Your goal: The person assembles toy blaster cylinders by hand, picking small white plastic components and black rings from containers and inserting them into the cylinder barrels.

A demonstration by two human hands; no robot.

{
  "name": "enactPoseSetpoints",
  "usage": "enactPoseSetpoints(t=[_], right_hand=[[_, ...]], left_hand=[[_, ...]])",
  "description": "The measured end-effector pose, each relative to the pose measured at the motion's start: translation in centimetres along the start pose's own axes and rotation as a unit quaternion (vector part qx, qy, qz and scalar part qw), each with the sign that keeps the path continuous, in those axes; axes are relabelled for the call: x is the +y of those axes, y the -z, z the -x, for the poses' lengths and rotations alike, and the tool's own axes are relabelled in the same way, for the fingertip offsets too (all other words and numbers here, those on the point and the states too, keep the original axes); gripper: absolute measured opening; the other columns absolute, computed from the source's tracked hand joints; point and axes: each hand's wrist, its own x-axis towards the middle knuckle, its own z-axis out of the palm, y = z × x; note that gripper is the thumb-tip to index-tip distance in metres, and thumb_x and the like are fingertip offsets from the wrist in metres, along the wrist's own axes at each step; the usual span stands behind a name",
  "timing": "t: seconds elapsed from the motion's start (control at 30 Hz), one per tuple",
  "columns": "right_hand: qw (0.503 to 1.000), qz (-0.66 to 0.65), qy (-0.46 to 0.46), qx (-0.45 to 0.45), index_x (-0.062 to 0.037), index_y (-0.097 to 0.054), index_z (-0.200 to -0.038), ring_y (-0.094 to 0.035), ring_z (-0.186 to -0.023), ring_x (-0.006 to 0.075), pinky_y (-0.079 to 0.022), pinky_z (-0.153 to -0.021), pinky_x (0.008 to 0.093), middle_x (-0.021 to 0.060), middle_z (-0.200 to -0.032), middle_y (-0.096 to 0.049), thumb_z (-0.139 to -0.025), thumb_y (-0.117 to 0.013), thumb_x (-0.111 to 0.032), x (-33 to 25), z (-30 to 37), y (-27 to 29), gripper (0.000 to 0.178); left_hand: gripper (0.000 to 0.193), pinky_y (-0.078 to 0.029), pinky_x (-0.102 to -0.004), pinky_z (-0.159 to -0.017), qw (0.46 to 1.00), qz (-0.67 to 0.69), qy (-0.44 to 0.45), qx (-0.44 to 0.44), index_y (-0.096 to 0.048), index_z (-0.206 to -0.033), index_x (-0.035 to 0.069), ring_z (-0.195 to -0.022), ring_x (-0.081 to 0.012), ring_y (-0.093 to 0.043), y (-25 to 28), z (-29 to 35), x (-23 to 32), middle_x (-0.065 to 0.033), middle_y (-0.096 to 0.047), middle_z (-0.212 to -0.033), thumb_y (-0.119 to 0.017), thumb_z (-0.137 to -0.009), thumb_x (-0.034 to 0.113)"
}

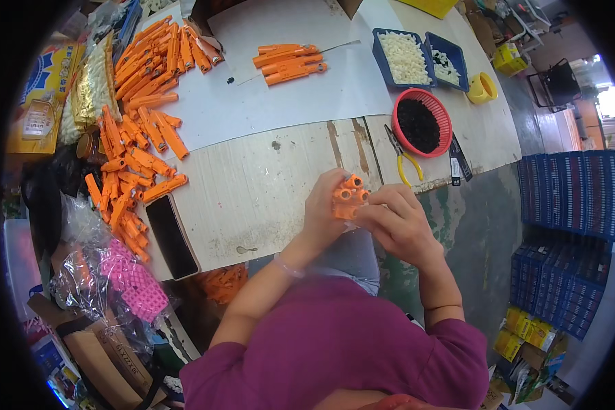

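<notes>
Clasping orange pieces [346, 210], left hand [323, 210] around them, right fingers [384, 213] touching

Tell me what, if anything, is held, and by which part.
Left hand holds orange parts by their sides; right hand is near their ends, grip unclear.

A head-worn fisheye looks down on the nearby worktable [246, 198].

Worn grey-green floor [451, 236]; dark chair [562, 83]; bright opening [609, 102].
</notes>
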Motion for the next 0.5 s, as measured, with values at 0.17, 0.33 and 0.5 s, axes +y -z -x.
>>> enactPoseSetpoints(t=[0.17,0.33,0.5], right_hand=[[1.0,0.008,0.016,0.018,-0.0095,-0.064,-0.088,-0.055,-0.089,0.0232,-0.046,-0.076,0.0345,0.0032,-0.092,-0.058,-0.068,-0.071,-0.009,0.2,-0.3,-0.1,0.021],[0.995,0.005,-0.011,0.095,-0.0062,-0.069,-0.091,-0.055,-0.09,0.0251,-0.044,-0.08,0.0345,0.0075,-0.092,-0.058,-0.072,-0.071,-0.007,5.1,-1.7,2.0,0.019],[0.964,0.138,-0.162,0.159,-0.0053,-0.068,-0.09,-0.055,-0.093,0.0284,-0.043,-0.084,0.0353,0.01,-0.093,-0.061,-0.082,-0.064,-0.014,14.2,-6.0,3.3,0.012]], left_hand=[[0.068,-0.05,-0.0366,-0.08,1.0,0.008,-0.007,0.009,-0.046,-0.12,0.005,-0.096,-0.0319,-0.06,0.1,-0.1,-0.1,-0.0151,-0.055,-0.112,-0.082,-0.065,0.018],[0.06,-0.05,-0.0345,-0.08,1.0,-0.011,-0.012,-0.001,-0.044,-0.121,0.004,-0.095,-0.0298,-0.059,0.3,-0.2,-0.2,-0.0155,-0.054,-0.112,-0.075,-0.069,0.006],[0.056,-0.049,-0.0311,-0.08,0.999,-0.043,-0.027,-0.008,-0.041,-0.121,0.004,-0.093,-0.0252,-0.059,0.2,-0.2,-0.1,-0.015,-0.053,-0.112,-0.069,-0.073,-0.004]])
